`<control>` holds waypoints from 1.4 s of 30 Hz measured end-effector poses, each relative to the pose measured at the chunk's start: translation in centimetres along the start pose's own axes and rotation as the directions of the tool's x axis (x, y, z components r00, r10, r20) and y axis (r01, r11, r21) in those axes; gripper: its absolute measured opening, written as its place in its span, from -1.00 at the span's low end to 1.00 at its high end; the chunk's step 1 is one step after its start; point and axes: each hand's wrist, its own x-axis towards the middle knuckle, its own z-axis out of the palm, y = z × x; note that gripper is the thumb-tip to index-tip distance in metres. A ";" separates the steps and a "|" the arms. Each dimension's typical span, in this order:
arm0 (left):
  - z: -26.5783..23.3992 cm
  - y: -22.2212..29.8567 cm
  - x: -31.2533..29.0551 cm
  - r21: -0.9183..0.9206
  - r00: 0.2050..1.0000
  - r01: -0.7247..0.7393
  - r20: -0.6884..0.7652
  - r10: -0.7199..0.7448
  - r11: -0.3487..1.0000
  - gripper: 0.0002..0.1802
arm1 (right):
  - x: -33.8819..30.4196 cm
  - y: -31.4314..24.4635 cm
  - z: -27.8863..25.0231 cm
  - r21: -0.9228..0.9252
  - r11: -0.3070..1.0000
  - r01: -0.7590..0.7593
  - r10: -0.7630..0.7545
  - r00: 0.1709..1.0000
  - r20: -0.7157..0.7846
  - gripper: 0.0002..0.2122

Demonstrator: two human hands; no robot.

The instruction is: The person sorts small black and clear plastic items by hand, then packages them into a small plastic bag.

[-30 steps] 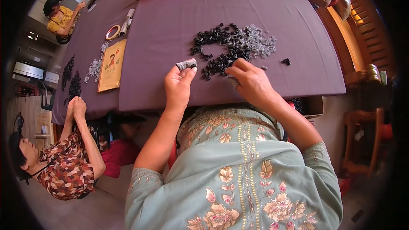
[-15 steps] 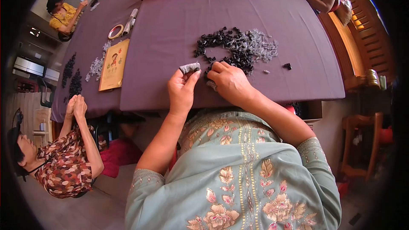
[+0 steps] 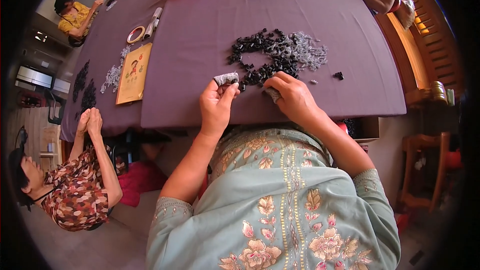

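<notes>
A: What is gripped by the left hand [image 3: 216, 104]?
B: A small grey fuzzy piece [image 3: 226, 78], pinched at the fingertips.
A: And the right hand [image 3: 292, 98]?
B: Closed on what appears a similar grey piece [image 3: 272, 93], beside the pile of small black parts [image 3: 270, 57].

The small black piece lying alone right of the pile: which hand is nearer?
Right. The right hand rests on the table just left of the lone black piece; the left hand sits farther left, pinching a grey bundle.

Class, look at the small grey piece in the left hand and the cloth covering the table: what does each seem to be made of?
Grey piece in the left hand: probably thin metal, going by its dull speckled sheen, though it is too small to be sure. Table cloth: matte purple fabric that drapes over the edge.
</notes>
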 end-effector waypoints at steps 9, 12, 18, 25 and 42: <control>0.0 0.1 0.2 -0.064 1.000 -0.015 0.020 0.016 0.998 -0.83 | -0.5 -0.2 -1.8 0.020 0.999 -0.044 0.043 0.998 0.036 -0.67; 0.1 0.2 0.3 -0.025 1.000 0.007 0.010 -0.006 1.000 -0.84 | 0.6 -0.4 -0.6 -0.045 0.997 0.060 -0.059 0.998 0.030 -0.74; 0.1 0.0 0.0 -0.049 1.000 0.001 0.011 -0.001 0.999 -0.83 | 0.9 -0.6 0.9 -0.149 0.981 0.121 -0.106 0.989 0.106 -0.94; 0.4 0.2 -0.3 0.005 1.000 -0.013 0.010 0.013 1.000 -0.85 | 0.6 -0.8 0.2 -0.125 0.982 0.144 -0.124 0.980 0.156 -0.85; 5.5 1.6 -2.1 0.003 0.919 0.280 0.287 -0.269 0.960 -0.80 | -2.9 1.2 -3.2 0.684 0.663 -0.304 0.285 0.948 0.145 -0.70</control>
